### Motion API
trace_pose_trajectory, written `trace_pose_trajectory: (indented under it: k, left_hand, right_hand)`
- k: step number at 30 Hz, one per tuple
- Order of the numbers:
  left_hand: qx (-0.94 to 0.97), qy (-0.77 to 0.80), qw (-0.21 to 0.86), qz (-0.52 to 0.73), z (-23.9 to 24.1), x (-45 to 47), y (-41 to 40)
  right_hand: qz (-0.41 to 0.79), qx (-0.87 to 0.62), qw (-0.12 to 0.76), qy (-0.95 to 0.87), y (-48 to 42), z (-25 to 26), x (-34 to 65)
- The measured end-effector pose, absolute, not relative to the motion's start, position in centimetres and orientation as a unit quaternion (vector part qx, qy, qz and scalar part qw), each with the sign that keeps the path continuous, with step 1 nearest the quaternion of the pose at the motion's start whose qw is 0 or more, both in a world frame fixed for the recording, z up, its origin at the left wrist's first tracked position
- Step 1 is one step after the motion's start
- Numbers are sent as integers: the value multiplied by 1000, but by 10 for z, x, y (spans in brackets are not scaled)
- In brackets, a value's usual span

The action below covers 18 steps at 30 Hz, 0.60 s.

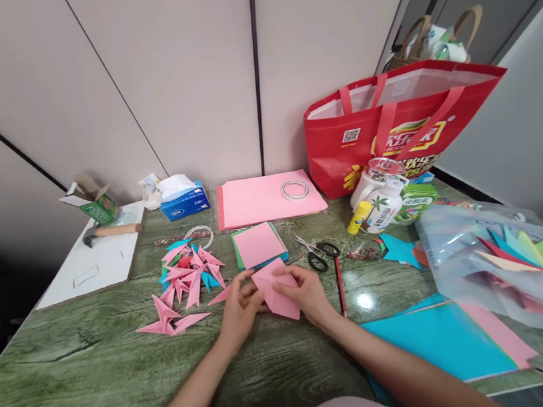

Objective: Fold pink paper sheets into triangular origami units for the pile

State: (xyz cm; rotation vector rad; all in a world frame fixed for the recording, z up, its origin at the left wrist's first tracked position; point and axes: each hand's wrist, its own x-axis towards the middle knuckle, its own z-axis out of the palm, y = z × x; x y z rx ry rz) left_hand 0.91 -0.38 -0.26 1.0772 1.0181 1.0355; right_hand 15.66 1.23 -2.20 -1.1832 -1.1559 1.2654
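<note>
A partly folded sheet of pink paper (281,300) is held above the table, between both hands. My left hand (241,303) grips its left edge, with the thumb on top and fingers beneath. My right hand (305,291) pinches the sheet's upper right side, thumb lying on the paper. Just behind it sits a stack of square paper (258,244), pink on top with green and blue below. Left of my left hand lies a pile of folded paper pieces (193,272), mostly pink, some blue. Scissors (316,251) and a red pencil (341,288) lie right of the stack.
Pink sheets (255,199) carry a white ring (294,190) near the wall. A tissue box (184,201) and hammer (111,231) are at left. At right are a red bag (341,126), white bottle (383,204), glue stick (359,217), plastic bag (460,251) and blue paper (437,338).
</note>
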Motion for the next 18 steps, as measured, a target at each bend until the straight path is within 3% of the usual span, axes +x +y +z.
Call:
trace_pose_trajectory:
  k: [10,15,18]
  left_hand:
    - [469,461,604,450,-17,1,1]
    - [443,468,588,489,-25,-1,4]
    - [442,469,589,486,-25,-1,4]
  right_hand:
    - [410,-472,467,-625,19,-18,157]
    - [293,-425,552,-655,-13,43,165]
    - [333,-348,551,-681,-68,82,184]
